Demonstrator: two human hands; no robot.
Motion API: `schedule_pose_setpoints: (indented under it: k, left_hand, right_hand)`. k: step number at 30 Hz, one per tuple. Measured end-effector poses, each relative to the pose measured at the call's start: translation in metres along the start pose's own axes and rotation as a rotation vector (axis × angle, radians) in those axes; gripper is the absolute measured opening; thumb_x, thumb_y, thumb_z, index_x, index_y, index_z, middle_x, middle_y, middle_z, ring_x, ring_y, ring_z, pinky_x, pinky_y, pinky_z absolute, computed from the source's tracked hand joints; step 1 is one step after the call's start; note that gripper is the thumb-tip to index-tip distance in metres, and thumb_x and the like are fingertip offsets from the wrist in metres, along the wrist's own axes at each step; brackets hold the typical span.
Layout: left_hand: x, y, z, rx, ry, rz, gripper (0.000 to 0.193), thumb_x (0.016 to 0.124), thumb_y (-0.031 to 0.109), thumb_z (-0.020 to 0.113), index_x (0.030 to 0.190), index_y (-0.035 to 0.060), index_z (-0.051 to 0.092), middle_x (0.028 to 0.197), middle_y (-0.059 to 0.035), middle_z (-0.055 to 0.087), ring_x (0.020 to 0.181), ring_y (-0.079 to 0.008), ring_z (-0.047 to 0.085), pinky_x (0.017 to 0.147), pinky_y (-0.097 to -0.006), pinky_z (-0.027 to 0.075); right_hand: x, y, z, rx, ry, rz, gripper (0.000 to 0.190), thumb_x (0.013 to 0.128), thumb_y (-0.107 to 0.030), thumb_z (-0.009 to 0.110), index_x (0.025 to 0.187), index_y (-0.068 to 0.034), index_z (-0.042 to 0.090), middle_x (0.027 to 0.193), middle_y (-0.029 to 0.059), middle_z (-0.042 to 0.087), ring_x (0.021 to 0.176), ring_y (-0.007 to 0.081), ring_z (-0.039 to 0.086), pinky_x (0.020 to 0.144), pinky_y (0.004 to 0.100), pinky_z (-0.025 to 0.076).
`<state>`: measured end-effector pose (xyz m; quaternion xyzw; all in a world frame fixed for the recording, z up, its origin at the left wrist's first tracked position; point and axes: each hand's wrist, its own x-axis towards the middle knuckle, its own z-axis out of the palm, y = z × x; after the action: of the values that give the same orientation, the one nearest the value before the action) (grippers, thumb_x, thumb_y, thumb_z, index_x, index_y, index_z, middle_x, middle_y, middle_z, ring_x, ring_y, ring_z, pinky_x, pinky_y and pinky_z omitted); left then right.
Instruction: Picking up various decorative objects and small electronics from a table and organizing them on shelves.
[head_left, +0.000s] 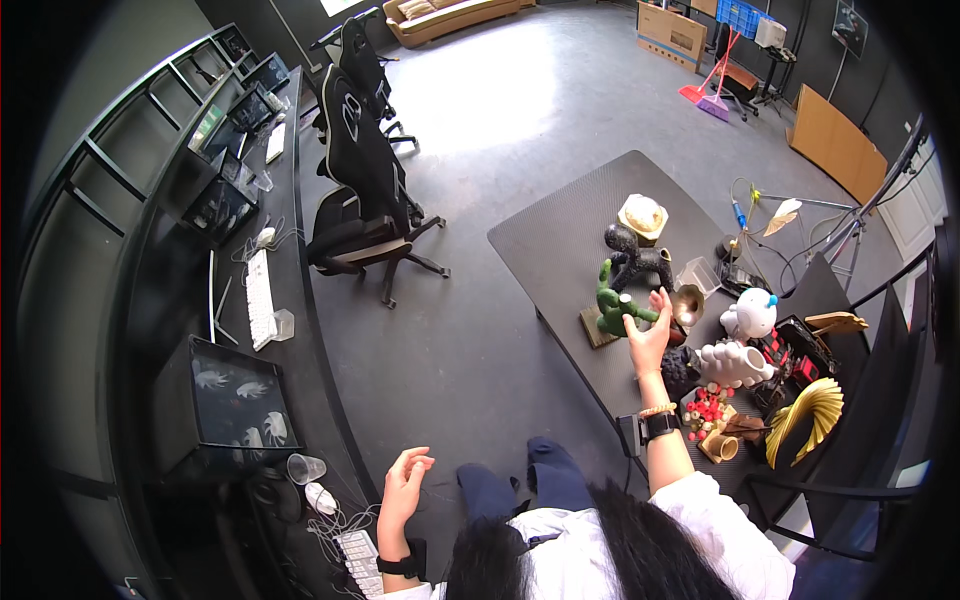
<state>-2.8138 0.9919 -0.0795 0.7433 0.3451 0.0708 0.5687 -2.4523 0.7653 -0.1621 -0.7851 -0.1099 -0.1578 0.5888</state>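
My right hand (649, 337) reaches over the dark table to a green cactus-shaped figure (606, 319) on a square wooden base (595, 330). Thumb and fingers are spread around the tip of the cactus's side arm; whether they press on it I cannot tell. Just behind stands a black speckled figurine (637, 262), and right of my fingers is a brass-coloured horn (688, 304). Below the hand are a black woolly-looking figure (681, 371) and a white bumpy vase (733, 364). My left hand (405, 484) hangs in the air over the floor, empty, fingers loosely bent and apart.
The table (555, 225) also bears a cream bowl-like ornament (643, 216), a clear plastic box (697, 277), a white figure (752, 313), red beads (707, 411) and a yellow pleated ornament (806, 424). A desk with keyboards (259, 300) runs along the left, beside a gaming chair (360, 157).
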Motion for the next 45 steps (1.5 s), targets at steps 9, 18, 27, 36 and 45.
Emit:
schedule_pose_setpoints:
  k: [9, 18, 27, 36, 45]
  left_hand:
    - [-0.003, 0.003, -0.011, 0.044, 0.007, 0.010, 0.022, 0.085, 0.010, 0.045, 0.103, -0.0003, 0.051, 0.088, -0.0093, 0.060, 0.084, -0.0149, 0.056, 0.076, -0.0265, 0.044]
    - [-0.021, -0.018, -0.016, -0.042, 0.076, -0.041, 0.023, 0.085, 0.010, 0.043, 0.104, -0.0016, 0.050, 0.088, -0.0085, 0.059, 0.082, -0.0142, 0.054, 0.077, -0.0265, 0.042]
    - [-0.047, -0.030, -0.031, -0.074, 0.216, -0.087, 0.023, 0.083, 0.015, 0.049, 0.103, 0.0037, 0.054, 0.089, -0.0089, 0.061, 0.082, -0.0132, 0.056, 0.073, -0.0275, 0.045]
    - [-0.066, -0.012, -0.045, 0.131, 0.315, 0.105, 0.056, 0.077, 0.023, 0.057, 0.125, 0.0091, 0.032, 0.122, -0.0131, 0.040, 0.112, -0.0263, 0.041, 0.093, -0.0360, 0.034]
    - [-0.175, 0.010, -0.130, 0.071, 0.959, 0.314, 0.050, 0.070, 0.016, 0.067, 0.113, 0.0014, 0.046, 0.116, -0.0129, 0.048, 0.113, -0.0250, 0.041, 0.093, -0.0349, 0.032]
  right_hand:
    - [-0.016, 0.082, 0.019, 0.213, -0.026, 0.310, 0.048, 0.066, -0.005, 0.068, 0.110, -0.004, 0.049, 0.099, 0.0119, 0.056, 0.095, 0.0202, 0.054, 0.080, 0.0292, 0.043]
    - [-0.006, 0.100, 0.018, -0.404, -0.087, 0.208, 0.037, 0.062, -0.023, 0.071, 0.089, 0.001, 0.059, 0.084, 0.0204, 0.059, 0.081, 0.0346, 0.057, 0.071, 0.0386, 0.044]
    - [-0.031, 0.008, 0.040, -0.416, -0.442, 0.038, 0.042, 0.064, -0.034, 0.069, 0.083, 0.002, 0.061, 0.075, 0.0201, 0.060, 0.074, 0.0316, 0.059, 0.070, 0.0375, 0.044]
    - [-0.108, -0.193, 0.130, 0.494, -1.353, -0.051, 0.029, 0.063, 0.004, 0.058, 0.091, 0.002, 0.055, 0.078, 0.0029, 0.059, 0.070, 0.0091, 0.054, 0.065, 0.0222, 0.045]
    - [-0.236, -0.399, 0.181, 0.688, -2.020, -0.342, 0.030, 0.067, 0.000, 0.061, 0.097, 0.000, 0.053, 0.084, 0.0049, 0.060, 0.079, 0.0108, 0.056, 0.071, 0.0244, 0.045]
